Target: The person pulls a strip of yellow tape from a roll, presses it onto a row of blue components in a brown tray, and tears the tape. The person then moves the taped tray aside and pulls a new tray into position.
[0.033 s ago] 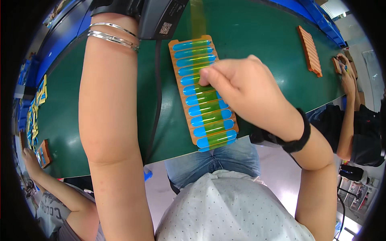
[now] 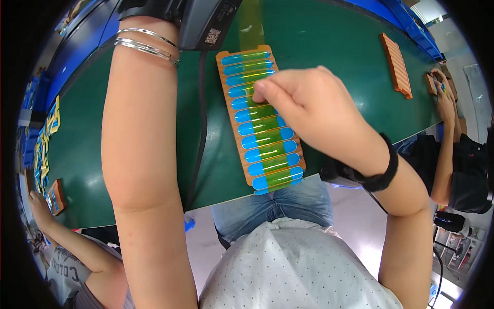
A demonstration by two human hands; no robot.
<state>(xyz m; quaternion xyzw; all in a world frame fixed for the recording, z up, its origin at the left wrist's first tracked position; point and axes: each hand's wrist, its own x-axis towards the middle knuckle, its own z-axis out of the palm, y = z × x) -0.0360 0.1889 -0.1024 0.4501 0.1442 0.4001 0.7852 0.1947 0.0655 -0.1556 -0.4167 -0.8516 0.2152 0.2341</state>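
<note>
A light wooden slotted tray [image 2: 243, 164] lies lengthwise in front of me, holding a row of blue round-ended pieces [image 2: 249, 142]. Down their middle runs a strip of clear yellow tape [image 2: 266, 125], which continues past the tray's far end to the upper edge of the view. My right hand [image 2: 314, 100] is closed over the tray's upper middle, its thumb side against the tape. Its other fingers curl under and are hidden, so anything inside them cannot be seen. My left forearm [image 2: 141, 118] stretches up left of the tray; the left hand itself lies beyond the upper edge.
A grey device [image 2: 208, 26] sits at my left wrist, its black cable [image 2: 201, 118] running down the green table [image 2: 334, 41]. An orange-brown ridged tray [image 2: 396, 67] lies far right. Blue-yellow pieces [image 2: 43, 149] lie far left. Co-workers' hands [image 2: 41, 208] show at both sides.
My right hand has slid slightly up and to the left along the tape. My left forearm has shifted a little to the right. The tray has stayed in place.
</note>
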